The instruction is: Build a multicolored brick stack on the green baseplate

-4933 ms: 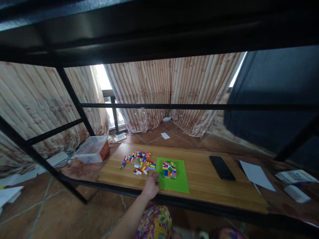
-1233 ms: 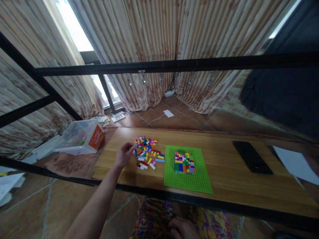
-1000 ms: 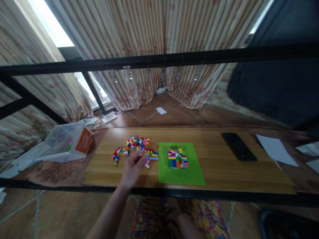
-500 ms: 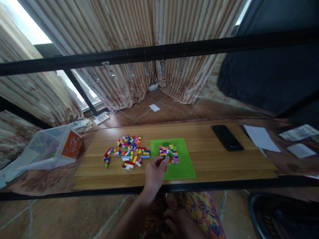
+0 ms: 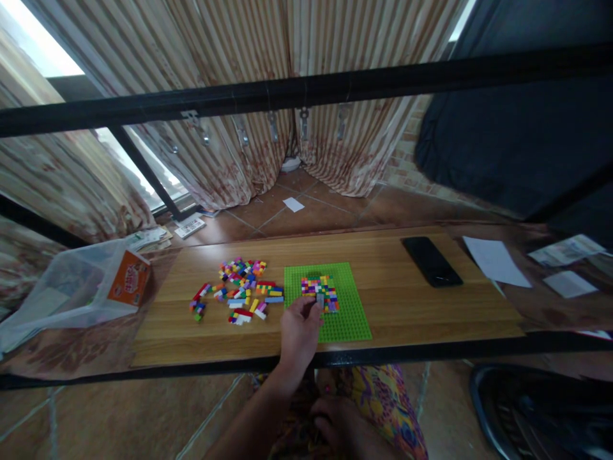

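Note:
My left hand [image 5: 301, 322] is over the left part of a green studded baseplate [image 5: 354, 319], closed in a pinch on a small grey brick [image 5: 320, 298]. The grey brick is at the lower left of a multicoloured block of bricks [image 5: 330, 291] built on the plate; whether it is pressed down cannot be seen. My fingers cover the block's lower left corner. Below the table edge, my right hand [image 5: 332, 412] rests in my lap in shadow, its fingers loosely apart and nothing visible in them.
Loose coloured bricks [image 5: 242, 271] lie in a spread left of the plate. A clear plastic box [image 5: 76, 281] with an orange label stands at the far left. On the right are a black phone [image 5: 431, 262] and white paper [image 5: 495, 259]. A black rail [image 5: 306, 92] crosses beyond the table.
The view has shifted slightly. My left hand has moved a little up over the plate, and the grey brick now shows more clearly at the fingertips. My right hand stays in my lap.

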